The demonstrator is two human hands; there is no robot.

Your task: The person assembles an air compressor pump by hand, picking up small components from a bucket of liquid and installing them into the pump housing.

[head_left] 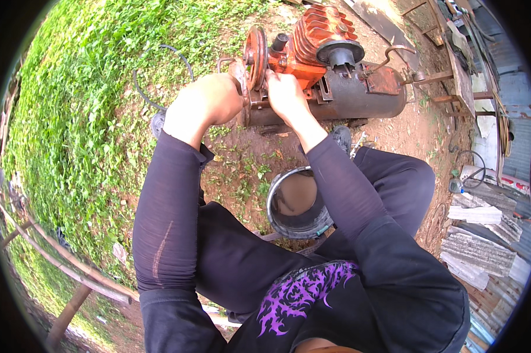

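An air compressor stands on the dirt ahead, with a dark rusty tank point(359, 106) and an orange finned pump head point(324, 38). At its left end is an orange pulley wheel point(255, 56), seen nearly edge-on. My left hand point(203, 103) is closed at the left side of this wheel, against a rusty rim; what its fingers hold is hidden. Between the wheel and the pump body, my right hand point(287, 97) is closed, its fingertips by the wheel's right side. What they pinch, if anything, cannot be made out.
A black bucket point(271, 206) of muddy water stands between my legs. A black hose point(140, 91) lies in the grass at left. To the right are a wooden bench point(460, 76), broken grey sheets point(477, 250) and corrugated metal point(521, 129). Bamboo poles point(83, 267) run lower left.
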